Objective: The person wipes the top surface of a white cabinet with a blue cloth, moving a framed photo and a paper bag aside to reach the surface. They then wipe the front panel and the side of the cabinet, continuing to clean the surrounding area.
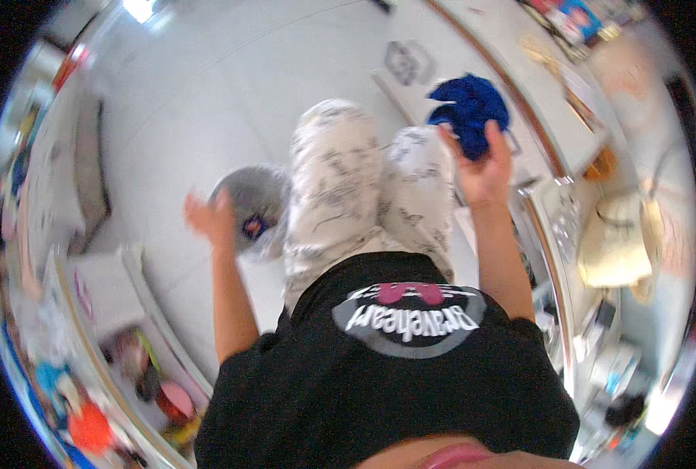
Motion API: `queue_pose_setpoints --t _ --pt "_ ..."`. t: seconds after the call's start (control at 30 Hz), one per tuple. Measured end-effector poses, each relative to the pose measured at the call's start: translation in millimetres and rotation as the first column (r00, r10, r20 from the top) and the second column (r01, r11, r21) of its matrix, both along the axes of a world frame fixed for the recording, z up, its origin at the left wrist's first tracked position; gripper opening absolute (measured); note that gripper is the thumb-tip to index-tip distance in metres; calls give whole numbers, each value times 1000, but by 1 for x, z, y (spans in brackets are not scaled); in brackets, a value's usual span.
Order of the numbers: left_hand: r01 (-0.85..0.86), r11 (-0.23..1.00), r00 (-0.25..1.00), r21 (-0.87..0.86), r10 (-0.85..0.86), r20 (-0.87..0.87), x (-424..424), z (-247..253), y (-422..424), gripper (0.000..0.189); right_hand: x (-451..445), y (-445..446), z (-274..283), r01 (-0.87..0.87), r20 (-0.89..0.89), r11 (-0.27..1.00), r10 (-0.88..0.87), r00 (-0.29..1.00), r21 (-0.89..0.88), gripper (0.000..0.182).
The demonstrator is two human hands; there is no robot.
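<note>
My right hand (482,167) grips a crumpled dark blue cloth (471,111) from below, with the thumb on one side and fingers on the other. The bundle sits just past my right knee. My left hand (210,217) is blurred and holds nothing, its thumb apart from the fingers. Beneath and beside it is a round grey object (254,193) with a small dark blue and orange patch. Clear plastic seems to surround part of that object, and my patterned trousers (336,170) hide its right side. Whether the left hand touches it I cannot tell.
Pale tiled floor (207,99) stretches ahead. Along my right runs a brown-edged white furniture piece (500,53), with a pale yellow bag-like object (614,243) beyond. An open drawer or compartment (154,375) holds mixed items at lower left. A grey-white box-like piece (69,170) stands farther left.
</note>
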State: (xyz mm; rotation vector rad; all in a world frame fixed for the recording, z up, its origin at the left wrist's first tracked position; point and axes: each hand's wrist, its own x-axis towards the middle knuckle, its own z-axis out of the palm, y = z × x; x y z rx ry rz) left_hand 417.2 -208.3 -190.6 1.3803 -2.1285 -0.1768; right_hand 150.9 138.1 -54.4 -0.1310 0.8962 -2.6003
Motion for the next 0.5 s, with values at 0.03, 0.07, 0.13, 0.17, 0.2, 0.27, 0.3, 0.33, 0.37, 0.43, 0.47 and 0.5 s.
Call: queue_pose_setpoints --t 0.03,0.07,0.13,0.17,0.2,0.27,0.3,0.33,0.37,0.43,0.47,0.5 --pt "-157 985 973 72 142 180 43 -33 -28 83 3 0 0 1 56 997 4 998 -83 32" --pt "-200 939 979 280 179 101 67 -44 -38 85 6 6 1 29 73 997 -23 997 -75 33" --pt "-51 534 853 844 463 -242 87 -56 -32 68 8 26 0 41 100 995 -32 995 -88 34" --pt "-42 284 815 958 564 -131 92 -56 -32 52 11 35 -1 105 151 989 -89 985 -107 35" --pt "121 149 752 981 632 -189 90 -52 -20 33 14 44 -1 167 200 978 -141 970 -122 36" --pt "128 169 734 977 647 -207 87 -55 -8 29 19 56 -9 255 283 952 -201 938 -169 38" --pt "135 178 719 975 660 -220 88 -59 -5 27 23 59 -10 277 282 944 -221 934 -178 38" --pt "166 202 719 965 645 -259 91 -65 -9 25 26 63 -10 297 280 937 -239 930 -186 38" --pt "199 225 717 954 630 -298 94 -72 -15 23 29 67 -10 316 277 929 -257 926 -195 39" --pt "255 270 701 929 610 -369 94 -71 -18 21 33 75 -17 345 248 917 -293 923 -199 37" --pt "278 296 685 914 606 -404 96 -69 -21 20 34 79 -18 363 238 912 -315 919 -191 35" --pt "302 319 669 898 601 -438 96 -68 -20 19 36 85 -17 383 228 905 -340 912 -182 33"
